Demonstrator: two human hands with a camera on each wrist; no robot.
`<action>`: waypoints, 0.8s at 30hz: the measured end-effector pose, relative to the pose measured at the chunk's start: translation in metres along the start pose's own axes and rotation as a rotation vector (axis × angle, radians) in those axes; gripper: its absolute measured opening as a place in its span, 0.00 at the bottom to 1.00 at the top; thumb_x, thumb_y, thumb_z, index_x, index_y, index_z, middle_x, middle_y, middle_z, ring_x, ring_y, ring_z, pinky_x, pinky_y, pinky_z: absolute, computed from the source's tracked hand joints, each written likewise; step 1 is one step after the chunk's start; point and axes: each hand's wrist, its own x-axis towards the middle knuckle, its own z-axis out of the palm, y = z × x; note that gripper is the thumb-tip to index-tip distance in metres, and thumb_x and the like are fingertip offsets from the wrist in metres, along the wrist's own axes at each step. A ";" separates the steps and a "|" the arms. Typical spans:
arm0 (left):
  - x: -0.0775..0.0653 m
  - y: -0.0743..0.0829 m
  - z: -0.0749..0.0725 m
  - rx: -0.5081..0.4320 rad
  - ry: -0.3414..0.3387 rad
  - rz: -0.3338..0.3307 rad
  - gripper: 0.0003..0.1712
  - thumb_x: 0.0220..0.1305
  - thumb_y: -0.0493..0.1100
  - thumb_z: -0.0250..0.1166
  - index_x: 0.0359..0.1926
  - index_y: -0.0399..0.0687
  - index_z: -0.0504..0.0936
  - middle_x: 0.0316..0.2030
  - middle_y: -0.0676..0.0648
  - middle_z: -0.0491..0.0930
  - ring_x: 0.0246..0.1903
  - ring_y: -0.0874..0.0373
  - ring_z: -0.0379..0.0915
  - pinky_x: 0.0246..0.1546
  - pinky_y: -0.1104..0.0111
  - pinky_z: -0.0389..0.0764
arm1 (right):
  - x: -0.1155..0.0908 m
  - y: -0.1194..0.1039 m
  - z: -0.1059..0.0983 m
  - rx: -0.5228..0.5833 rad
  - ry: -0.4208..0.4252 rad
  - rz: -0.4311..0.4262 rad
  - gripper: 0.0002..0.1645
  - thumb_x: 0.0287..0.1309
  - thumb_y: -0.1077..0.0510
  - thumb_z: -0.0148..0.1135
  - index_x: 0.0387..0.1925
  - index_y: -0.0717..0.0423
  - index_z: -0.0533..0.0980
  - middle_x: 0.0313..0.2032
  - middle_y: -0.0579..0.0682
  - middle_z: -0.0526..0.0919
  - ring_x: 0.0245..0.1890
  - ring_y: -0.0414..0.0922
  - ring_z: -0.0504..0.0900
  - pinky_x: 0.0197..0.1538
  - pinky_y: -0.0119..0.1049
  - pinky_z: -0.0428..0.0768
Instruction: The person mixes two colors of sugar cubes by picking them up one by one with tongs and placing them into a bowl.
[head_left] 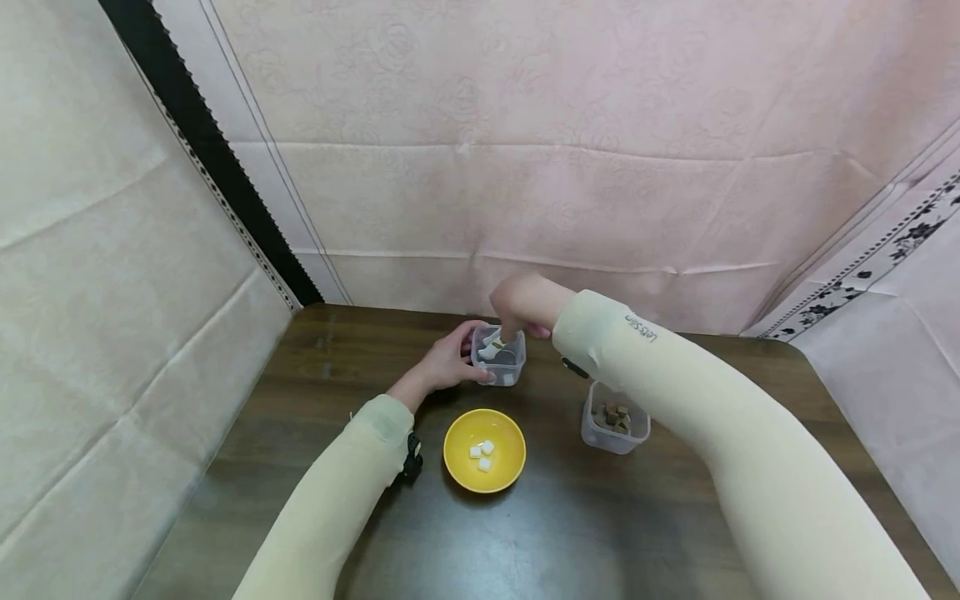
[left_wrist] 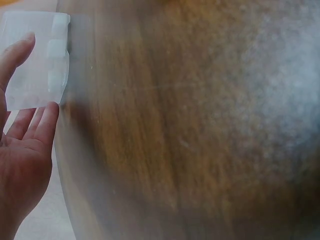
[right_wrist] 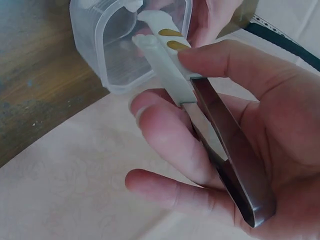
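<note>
Near the table's back edge, my left hand (head_left: 444,360) holds a clear plastic container (head_left: 504,377) by its sides. The left wrist view shows the thumb on one wall and the fingers on the opposite side, with several white cubes (left_wrist: 57,48) showing through the plastic. My right hand (head_left: 525,302) grips small tongs (right_wrist: 232,155) with metal arms and white tips. Those tips reach into the container's mouth, slightly apart in the right wrist view. In front of the container sits a yellow bowl (head_left: 459,477) with three white cubes (head_left: 485,465) in it.
A second clear container (head_left: 611,442) with brown cubes (head_left: 613,417) stands on the right, just beside the right forearm. Behind the dark wooden table (head_left: 337,350) hangs a pale cloth (head_left: 480,192), and further cloth hangs at both sides.
</note>
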 end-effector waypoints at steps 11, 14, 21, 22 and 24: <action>0.000 0.000 0.000 0.008 0.002 0.008 0.49 0.60 0.37 0.82 0.76 0.54 0.65 0.72 0.41 0.73 0.70 0.44 0.71 0.71 0.52 0.75 | 0.008 -0.016 0.001 -0.005 -0.034 0.022 0.18 0.67 0.50 0.70 0.51 0.57 0.85 0.26 0.50 0.86 0.18 0.42 0.83 0.26 0.33 0.83; 0.001 -0.001 0.000 0.017 0.004 0.010 0.49 0.60 0.38 0.82 0.76 0.54 0.65 0.72 0.41 0.72 0.71 0.44 0.71 0.71 0.52 0.75 | 0.009 -0.018 0.002 -0.028 -0.023 0.020 0.16 0.67 0.49 0.71 0.47 0.56 0.85 0.27 0.50 0.87 0.20 0.42 0.84 0.26 0.32 0.83; 0.000 -0.002 0.000 0.026 0.004 0.008 0.50 0.60 0.38 0.82 0.77 0.54 0.64 0.73 0.42 0.71 0.72 0.45 0.69 0.71 0.52 0.75 | 0.009 -0.021 0.005 -0.047 0.007 0.012 0.13 0.64 0.49 0.72 0.40 0.54 0.86 0.31 0.50 0.88 0.24 0.43 0.87 0.30 0.33 0.84; 0.000 -0.002 0.000 0.024 0.004 0.008 0.50 0.59 0.38 0.82 0.77 0.54 0.64 0.73 0.42 0.71 0.72 0.45 0.69 0.71 0.52 0.74 | 0.009 -0.022 0.005 -0.053 0.012 0.007 0.13 0.64 0.49 0.71 0.42 0.54 0.87 0.32 0.50 0.88 0.25 0.43 0.87 0.30 0.33 0.84; 0.000 -0.002 0.000 0.021 0.003 0.008 0.50 0.60 0.38 0.82 0.78 0.54 0.64 0.74 0.41 0.71 0.73 0.44 0.69 0.71 0.52 0.74 | 0.010 -0.022 0.007 -0.051 0.021 0.006 0.14 0.64 0.50 0.71 0.44 0.55 0.87 0.34 0.50 0.87 0.25 0.43 0.87 0.30 0.33 0.84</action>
